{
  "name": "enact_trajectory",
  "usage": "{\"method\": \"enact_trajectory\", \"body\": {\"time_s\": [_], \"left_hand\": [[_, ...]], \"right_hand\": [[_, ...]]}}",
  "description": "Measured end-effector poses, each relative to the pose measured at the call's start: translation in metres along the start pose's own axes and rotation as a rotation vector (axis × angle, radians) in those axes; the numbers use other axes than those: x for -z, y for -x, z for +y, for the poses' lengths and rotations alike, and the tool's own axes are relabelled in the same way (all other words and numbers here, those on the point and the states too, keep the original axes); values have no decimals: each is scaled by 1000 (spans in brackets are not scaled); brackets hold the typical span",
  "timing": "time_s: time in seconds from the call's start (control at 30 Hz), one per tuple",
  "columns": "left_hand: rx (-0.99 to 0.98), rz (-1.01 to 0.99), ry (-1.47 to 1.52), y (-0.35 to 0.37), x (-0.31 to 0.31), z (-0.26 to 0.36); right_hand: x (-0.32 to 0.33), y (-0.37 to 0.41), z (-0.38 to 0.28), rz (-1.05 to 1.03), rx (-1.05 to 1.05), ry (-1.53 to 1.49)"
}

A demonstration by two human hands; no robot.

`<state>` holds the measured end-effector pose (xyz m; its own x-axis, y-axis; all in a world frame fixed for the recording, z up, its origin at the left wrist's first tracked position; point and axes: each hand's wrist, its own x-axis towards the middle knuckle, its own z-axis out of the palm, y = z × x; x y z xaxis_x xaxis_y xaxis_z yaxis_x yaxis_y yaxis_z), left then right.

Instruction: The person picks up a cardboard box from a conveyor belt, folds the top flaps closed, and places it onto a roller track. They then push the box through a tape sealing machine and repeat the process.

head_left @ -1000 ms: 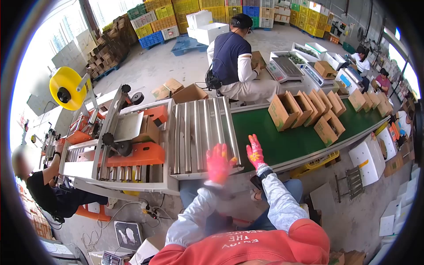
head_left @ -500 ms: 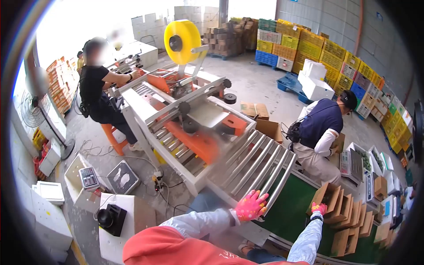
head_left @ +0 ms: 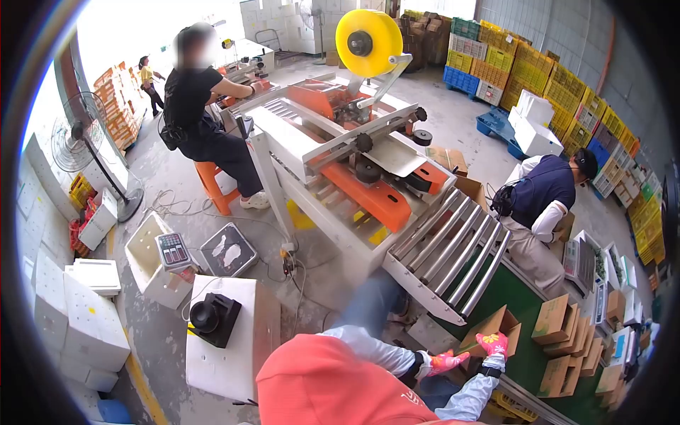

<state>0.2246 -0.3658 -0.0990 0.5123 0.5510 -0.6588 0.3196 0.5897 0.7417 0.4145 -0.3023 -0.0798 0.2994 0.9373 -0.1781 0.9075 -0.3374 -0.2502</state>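
Note:
An open cardboard box (head_left: 511,327) stands on the green conveyor belt (head_left: 449,309), just beyond the end of the metal rollers. My right hand (head_left: 493,344), in a pink flowered glove, is closed on the near edge of the box. My left hand (head_left: 446,363), also in a pink glove, has its fingers stretched toward the box's near-left flap, fingertips right at the cardboard. Farther right along the belt, several open cardboard boxes (head_left: 556,322) stand close together in rows.
A sealing machine with a yellow tape roll (head_left: 363,44) and rollers (head_left: 453,262) stands ahead. One person (head_left: 195,106) works behind it; another (head_left: 535,195) bends at the right beside scales (head_left: 579,261). A white foam block (head_left: 234,354) and stacked crates (head_left: 517,85) are around.
My left hand has moved off the roller end, down to the box. My right hand has drawn one box away from the group toward me. The view has shifted left.

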Motion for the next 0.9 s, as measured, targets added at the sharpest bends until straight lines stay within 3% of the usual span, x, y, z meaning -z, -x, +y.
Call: {"method": "enact_trajectory", "body": {"time_s": [0.03,0.1,0.13,0.17,0.23,0.3,0.37,0.4,0.43,0.47,0.5,0.53,0.57,0.6,0.63,0.7,0.73,0.8,0.83,0.9], "left_hand": [[279,-186,703,-29,-9,-21],[348,-840,1349,-84,-15,-51],[60,-1000,1341,-68,-18,-44],[-49,-976,1322,-52,-15,-31],[-71,-1054,1252,-39,-5,-12],[-197,-713,1145,0,12,23],[-362,-699,1059,27,39,54],[-413,-805,963,17,55,60],[-379,-729,898,9,69,68],[-334,-515,561,6,97,69],[-678,-306,389,21,114,72],[-877,120,281,32,122,82],[-968,932,-296,26,131,85],[-1087,955,-208,20,150,91],[-1240,929,-149,44,168,113],[-1305,812,-360,77,199,145],[-1242,709,-326,80,214,156],[-1209,572,-149,65,228,172],[-1052,691,-354,62,232,182],[-875,657,-538,58,237,194]], "right_hand": [[-6,0,1,-31,-60,49],[-9,6,7,-54,-119,115],[10,22,-9,-11,-81,83],[34,39,-27,33,-39,28],[80,66,-58,124,49,-105],[120,82,-90,215,132,-279],[145,95,-127,259,165,-467],[147,85,-134,261,241,-473],[141,72,-135,262,319,-479],[123,56,-135,239,394,-650],[101,38,-136,218,474,-821],[78,19,-137,317,631,-529],[71,13,-148,412,782,-225],[71,11,-150,222,696,-190],[77,10,-153,158,737,-119],[61,-9,-141,245,838,-147],[64,-14,-139,239,846,-150],[80,-16,-132,9,889,-449],[84,-14,-134,12,884,-450],[90,-10,-137,1,668,-826]]}}
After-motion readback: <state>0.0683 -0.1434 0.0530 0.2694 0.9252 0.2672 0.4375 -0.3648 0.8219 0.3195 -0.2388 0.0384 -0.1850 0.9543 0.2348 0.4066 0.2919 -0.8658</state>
